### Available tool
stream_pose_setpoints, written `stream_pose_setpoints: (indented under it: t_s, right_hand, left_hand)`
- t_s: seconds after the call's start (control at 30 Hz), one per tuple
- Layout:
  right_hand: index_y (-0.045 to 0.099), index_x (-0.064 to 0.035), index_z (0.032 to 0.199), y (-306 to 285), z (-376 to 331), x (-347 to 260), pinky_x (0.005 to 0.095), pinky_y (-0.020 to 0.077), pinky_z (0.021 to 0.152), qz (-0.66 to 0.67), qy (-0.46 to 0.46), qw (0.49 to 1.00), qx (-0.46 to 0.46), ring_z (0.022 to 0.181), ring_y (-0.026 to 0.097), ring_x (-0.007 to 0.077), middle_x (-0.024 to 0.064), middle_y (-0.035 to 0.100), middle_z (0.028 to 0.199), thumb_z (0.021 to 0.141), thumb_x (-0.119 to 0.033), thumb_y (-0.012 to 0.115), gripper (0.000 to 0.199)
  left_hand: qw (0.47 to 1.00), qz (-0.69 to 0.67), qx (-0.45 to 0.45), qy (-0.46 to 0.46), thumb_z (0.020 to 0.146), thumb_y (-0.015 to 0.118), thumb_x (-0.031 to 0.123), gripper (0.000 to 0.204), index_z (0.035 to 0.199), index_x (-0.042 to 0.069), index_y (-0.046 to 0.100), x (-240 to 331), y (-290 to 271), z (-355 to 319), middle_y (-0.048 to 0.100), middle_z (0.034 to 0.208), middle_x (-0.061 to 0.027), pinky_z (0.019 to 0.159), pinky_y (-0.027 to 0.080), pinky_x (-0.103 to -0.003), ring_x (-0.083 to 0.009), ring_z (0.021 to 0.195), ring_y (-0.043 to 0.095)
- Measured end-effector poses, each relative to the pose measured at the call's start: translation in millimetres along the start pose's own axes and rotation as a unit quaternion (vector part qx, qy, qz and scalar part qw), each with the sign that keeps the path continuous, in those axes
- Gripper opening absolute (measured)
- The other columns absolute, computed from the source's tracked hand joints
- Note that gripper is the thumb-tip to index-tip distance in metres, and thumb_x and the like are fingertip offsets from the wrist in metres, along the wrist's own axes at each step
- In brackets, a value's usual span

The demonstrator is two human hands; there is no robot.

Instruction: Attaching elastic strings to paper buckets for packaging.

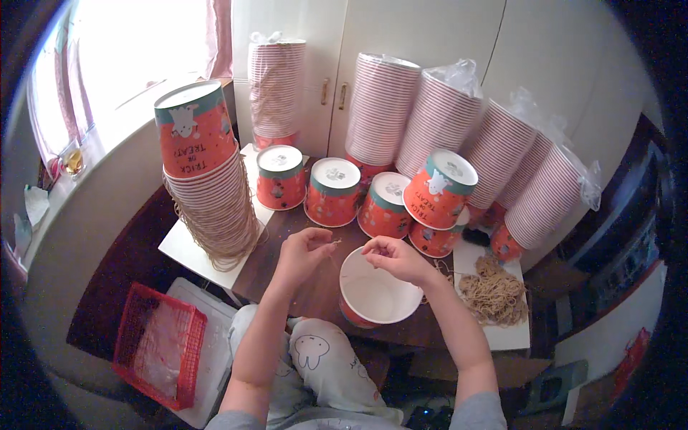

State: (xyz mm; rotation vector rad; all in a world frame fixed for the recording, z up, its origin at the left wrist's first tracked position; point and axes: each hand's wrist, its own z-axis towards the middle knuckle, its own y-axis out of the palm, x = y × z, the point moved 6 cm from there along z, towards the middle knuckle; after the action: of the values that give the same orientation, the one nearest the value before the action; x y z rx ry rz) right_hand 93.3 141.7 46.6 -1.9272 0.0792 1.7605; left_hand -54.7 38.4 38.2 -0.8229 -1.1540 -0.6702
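An open paper bucket (pixel 380 290), white inside and orange outside, stands upright in front of me at the table's near edge. My left hand (pixel 307 252) is held to the left of its rim, thumb and fingertips pinched on what looks like the end of a thin tan cord (pixel 336 242). Over the bucket's far right rim, my right hand (pixel 398 259) has its fingers curled together in a pinch. What those right fingertips hold is too small to make out.
Upside-down orange buckets (pixel 332 193) line the table's back. A tall bucket stack (pixel 208 193) with cord handles hanging down stands left. Plastic-wrapped bucket stacks (pixel 383 107) lean along the cabinet. Loose tan cord (pixel 493 292) is heaped right. Lower left sits a red basket (pixel 193 351).
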Motion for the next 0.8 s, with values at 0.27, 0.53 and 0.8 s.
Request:
stream_pose_setpoints:
  t_s: [0.27, 0.53, 0.8]
  right_hand:
    - [0.048, -0.0038, 0.098, 4.1, 5.8, -28.0, 0.0196, 0.0399, 0.064, -0.099, -0.072, 0.992, 0.021, 0.069, 0.047, 0.0055, -0.0009, 0.05, 0.076, 0.08, -0.011, 0.055, 0.02]
    - [0.055, -0.0009, 0.083, 2.3, 9.4, -29.2, 0.026, 0.0441, 0.065, -0.126, -0.079, 0.987, -0.058, 0.072, 0.055, 0.0121, 0.0053, 0.058, 0.076, 0.074, -0.004, 0.049, 0.011]
    - [0.057, -0.0013, 0.081, -6.4, 20.7, -27.7, 0.0237, 0.0424, 0.063, -0.129, -0.104, 0.986, 0.01, 0.071, 0.053, 0.0097, 0.0044, 0.057, 0.075, 0.073, -0.002, 0.048, 0.012]
  left_hand:
    - [0.993, -0.111, -0.041, -0.021, 0.074, 0.06, 0.005, 0.013, 0.086, -0.002, 0.058, -0.7, 32.2, -1.5, 0.06, 0.078, -0.0056, 0.065, 0.046, -0.024, -0.0106, 0.074, 0.055]
    - [0.996, -0.078, 0.025, -0.022, 0.076, 0.058, 0.007, 0.015, 0.086, -0.003, 0.056, -11.8, 33.0, 3.7, 0.059, 0.075, -0.0051, 0.066, 0.045, -0.024, -0.0106, 0.071, 0.055]
    - [0.975, -0.152, -0.16, -0.026, 0.077, 0.057, 0.009, 0.015, 0.086, -0.003, 0.059, 1.6, 51.9, -6.1, 0.055, 0.071, -0.0016, 0.059, 0.04, -0.021, -0.0078, 0.064, 0.048]
